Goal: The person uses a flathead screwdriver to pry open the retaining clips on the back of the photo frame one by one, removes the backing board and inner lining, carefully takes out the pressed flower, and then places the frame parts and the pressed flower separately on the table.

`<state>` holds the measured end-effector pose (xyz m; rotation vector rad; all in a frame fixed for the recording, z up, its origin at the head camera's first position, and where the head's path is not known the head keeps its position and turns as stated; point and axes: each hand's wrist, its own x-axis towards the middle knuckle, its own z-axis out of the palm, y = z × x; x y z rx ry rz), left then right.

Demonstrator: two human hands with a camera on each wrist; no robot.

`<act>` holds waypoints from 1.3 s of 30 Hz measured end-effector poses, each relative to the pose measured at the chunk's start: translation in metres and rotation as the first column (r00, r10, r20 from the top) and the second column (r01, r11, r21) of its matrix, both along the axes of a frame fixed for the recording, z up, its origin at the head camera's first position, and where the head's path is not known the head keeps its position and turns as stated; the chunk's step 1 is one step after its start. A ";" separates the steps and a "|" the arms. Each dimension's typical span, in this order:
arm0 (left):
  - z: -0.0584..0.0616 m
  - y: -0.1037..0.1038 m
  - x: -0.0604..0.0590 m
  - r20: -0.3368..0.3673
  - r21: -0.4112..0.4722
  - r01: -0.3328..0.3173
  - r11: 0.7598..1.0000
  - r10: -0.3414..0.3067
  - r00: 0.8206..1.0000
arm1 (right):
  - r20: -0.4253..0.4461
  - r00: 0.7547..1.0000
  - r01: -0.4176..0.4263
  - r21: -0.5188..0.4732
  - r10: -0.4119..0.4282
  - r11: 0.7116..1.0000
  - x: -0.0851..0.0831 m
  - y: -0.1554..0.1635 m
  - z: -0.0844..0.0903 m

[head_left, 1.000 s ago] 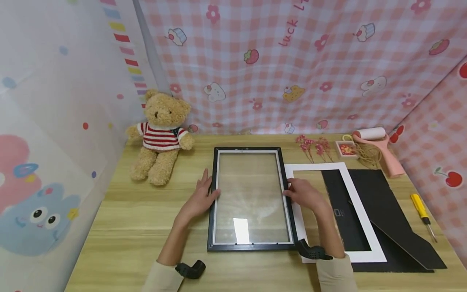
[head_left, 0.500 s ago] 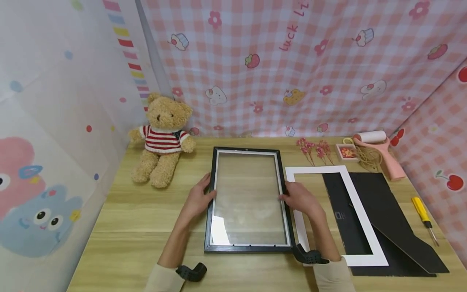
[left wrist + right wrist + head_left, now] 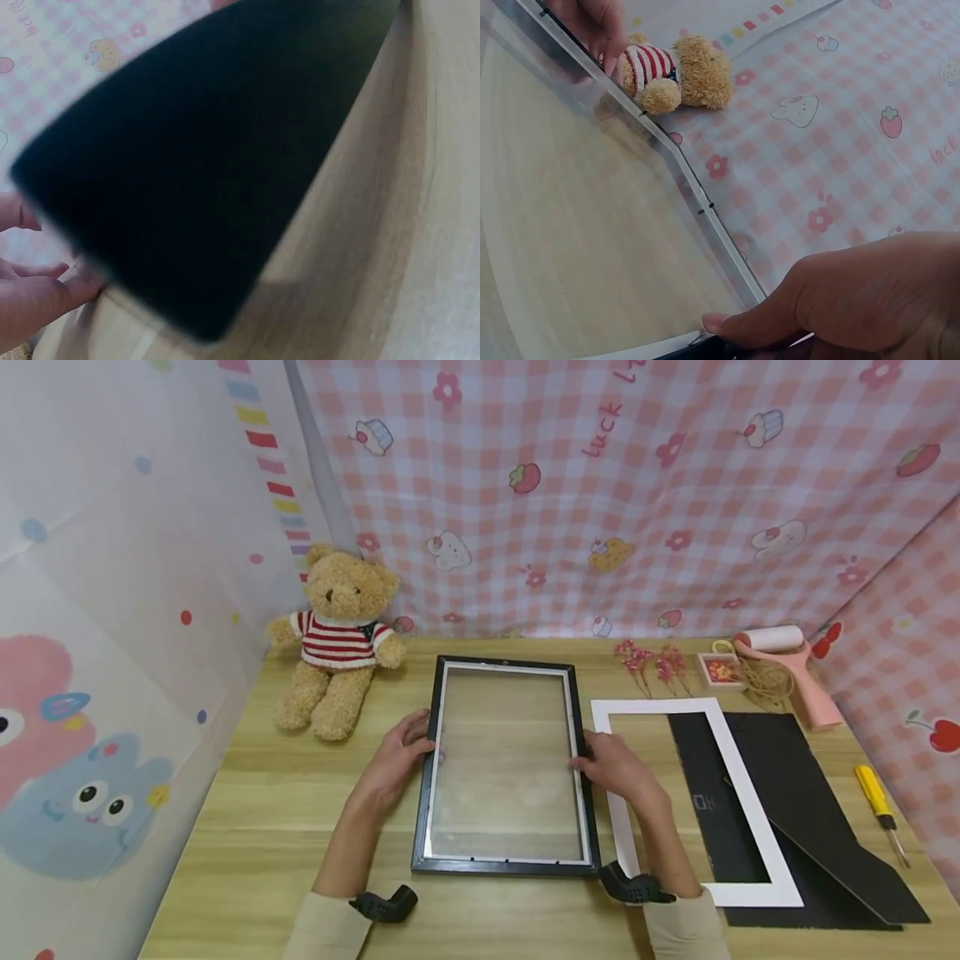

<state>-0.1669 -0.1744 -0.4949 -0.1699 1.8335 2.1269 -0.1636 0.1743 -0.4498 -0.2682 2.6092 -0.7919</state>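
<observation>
A black picture frame (image 3: 502,865) with a glass pane (image 3: 504,760) sits mid-table, lengthwise away from me. My left hand (image 3: 397,756) grips its left edge, fingers curled over the rim. My right hand (image 3: 611,764) grips the right edge, thumb on the inner border. In the left wrist view the frame's dark underside (image 3: 210,165) hangs above the wood, so that side is raised, with my fingertips (image 3: 37,292) under it. The right wrist view shows the pane (image 3: 577,247) close up, my right hand (image 3: 840,307) at its rim.
A teddy bear (image 3: 337,635) sits at the back left. Right of the frame lie a white mat border (image 3: 750,802) and a black backing board (image 3: 810,810). Dried flowers (image 3: 648,664), a small box (image 3: 720,670), twine (image 3: 761,681), a pink lint roller (image 3: 787,668) and a yellow screwdriver (image 3: 877,797) lie further right.
The frame has shifted slightly left and turned a little. My left fingers went from lying flat beside it to curling round its edge. My right hand stays on the right edge.
</observation>
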 end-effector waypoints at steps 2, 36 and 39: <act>0.001 -0.001 -0.001 0.005 0.021 0.008 1.000 -0.008 1.000 | 0.004 1.000 0.007 -0.009 -0.007 1.000 0.000 0.000 0.001; 0.020 0.001 0.011 -0.161 -0.484 0.129 0.865 -0.233 0.959 | 0.025 1.000 0.016 -0.012 -0.016 1.000 0.007 0.006 0.002; 0.024 0.008 0.013 -0.159 -0.497 0.099 0.862 -0.202 0.966 | 0.028 0.999 0.019 -0.002 -0.019 1.000 0.007 0.005 0.002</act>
